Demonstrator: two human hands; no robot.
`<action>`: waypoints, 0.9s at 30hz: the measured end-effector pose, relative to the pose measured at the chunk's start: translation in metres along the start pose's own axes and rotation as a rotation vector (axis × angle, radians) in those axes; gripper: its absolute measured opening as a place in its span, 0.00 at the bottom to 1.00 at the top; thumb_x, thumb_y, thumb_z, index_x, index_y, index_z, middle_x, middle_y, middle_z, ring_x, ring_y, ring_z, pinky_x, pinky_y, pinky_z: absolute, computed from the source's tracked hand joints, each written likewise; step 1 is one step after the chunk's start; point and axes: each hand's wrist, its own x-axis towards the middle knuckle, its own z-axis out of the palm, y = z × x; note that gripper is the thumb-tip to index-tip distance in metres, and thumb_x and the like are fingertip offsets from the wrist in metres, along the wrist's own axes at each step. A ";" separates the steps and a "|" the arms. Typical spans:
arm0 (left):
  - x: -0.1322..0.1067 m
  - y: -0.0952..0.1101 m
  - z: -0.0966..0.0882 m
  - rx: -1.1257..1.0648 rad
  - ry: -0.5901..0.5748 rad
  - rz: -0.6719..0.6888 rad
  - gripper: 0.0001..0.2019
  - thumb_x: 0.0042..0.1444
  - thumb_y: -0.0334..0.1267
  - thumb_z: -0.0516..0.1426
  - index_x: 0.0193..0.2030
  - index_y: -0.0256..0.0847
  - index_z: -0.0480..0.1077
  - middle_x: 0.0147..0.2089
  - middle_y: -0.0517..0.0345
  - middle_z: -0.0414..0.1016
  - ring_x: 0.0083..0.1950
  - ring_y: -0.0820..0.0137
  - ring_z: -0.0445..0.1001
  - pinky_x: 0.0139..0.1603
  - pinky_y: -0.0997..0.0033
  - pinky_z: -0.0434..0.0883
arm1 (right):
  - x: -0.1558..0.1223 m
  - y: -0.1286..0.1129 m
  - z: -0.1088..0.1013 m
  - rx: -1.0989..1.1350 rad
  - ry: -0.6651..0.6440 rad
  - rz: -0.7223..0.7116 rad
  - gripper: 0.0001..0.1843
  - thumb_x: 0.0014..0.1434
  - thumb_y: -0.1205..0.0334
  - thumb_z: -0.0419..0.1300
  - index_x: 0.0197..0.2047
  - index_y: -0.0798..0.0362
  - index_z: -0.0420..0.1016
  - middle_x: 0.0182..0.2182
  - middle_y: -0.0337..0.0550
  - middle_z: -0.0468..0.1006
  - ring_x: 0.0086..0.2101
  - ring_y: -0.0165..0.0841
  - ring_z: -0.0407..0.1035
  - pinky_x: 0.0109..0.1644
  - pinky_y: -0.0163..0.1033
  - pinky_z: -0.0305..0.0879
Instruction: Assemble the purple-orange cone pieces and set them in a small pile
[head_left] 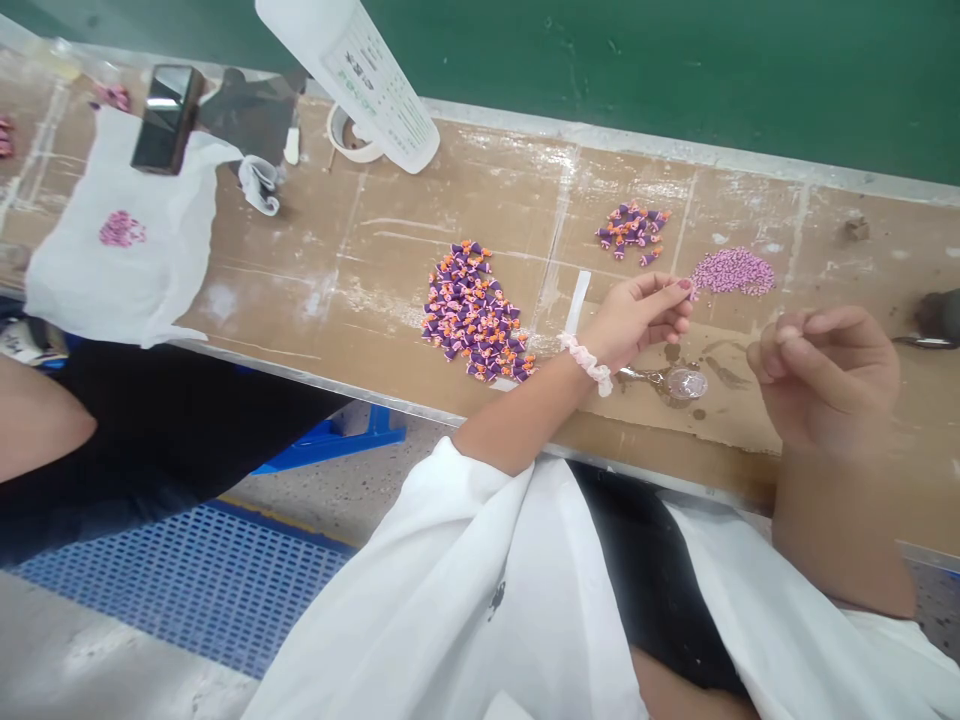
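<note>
My left hand [649,315], with a pale pink scrunchie [586,364] at its wrist, is closed in a pinch at the left edge of a pile of tiny pink pieces [733,272]. Whatever lies between its fingertips is too small to name. My right hand [829,375] hovers to the right, slightly blurred, its thumb and fingers pinched together; what they hold, if anything, cannot be made out. Below my left hand lies a spoon-like clear piece [686,383] on a wet-spotted cardboard patch. Small purple-and-orange figures form a large heap [474,315] and a smaller group [634,230].
A white bottle [367,90] stands at the back beside a tape roll [337,135]. Farther left, a black phone-like box [166,118] rests on a white cloth [127,270] with pink bits. A dark object [939,320] sits at the right edge. Another person's leg [45,420] shows at left.
</note>
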 end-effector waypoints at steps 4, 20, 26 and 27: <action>0.000 0.000 0.000 0.009 -0.002 -0.007 0.07 0.58 0.35 0.59 0.33 0.36 0.65 0.26 0.66 0.70 0.24 0.83 0.70 0.26 0.82 0.65 | 0.001 0.001 -0.003 0.017 -0.043 -0.006 0.13 0.44 0.66 0.71 0.27 0.48 0.70 0.23 0.31 0.73 0.14 0.21 0.54 0.17 0.34 0.47; -0.001 0.002 0.002 0.013 0.010 -0.023 0.07 0.58 0.34 0.59 0.33 0.36 0.65 0.26 0.67 0.71 0.24 0.84 0.70 0.26 0.82 0.65 | 0.000 0.007 -0.021 -0.217 -0.125 -0.086 0.09 0.54 0.61 0.66 0.30 0.45 0.67 0.28 0.32 0.75 0.13 0.22 0.50 0.16 0.35 0.46; 0.001 0.002 0.002 0.031 0.062 0.019 0.06 0.60 0.32 0.56 0.33 0.35 0.64 0.24 0.67 0.70 0.23 0.83 0.70 0.24 0.81 0.64 | 0.001 0.019 -0.023 -1.208 -0.234 -0.177 0.05 0.55 0.58 0.61 0.32 0.50 0.69 0.22 0.38 0.72 0.23 0.30 0.63 0.27 0.36 0.55; 0.001 0.002 0.002 0.034 0.073 0.026 0.06 0.61 0.32 0.56 0.32 0.35 0.64 0.24 0.67 0.70 0.22 0.83 0.70 0.24 0.81 0.64 | 0.002 0.022 -0.022 -1.296 -0.314 -0.175 0.04 0.56 0.60 0.58 0.32 0.50 0.69 0.21 0.37 0.70 0.22 0.30 0.61 0.27 0.36 0.52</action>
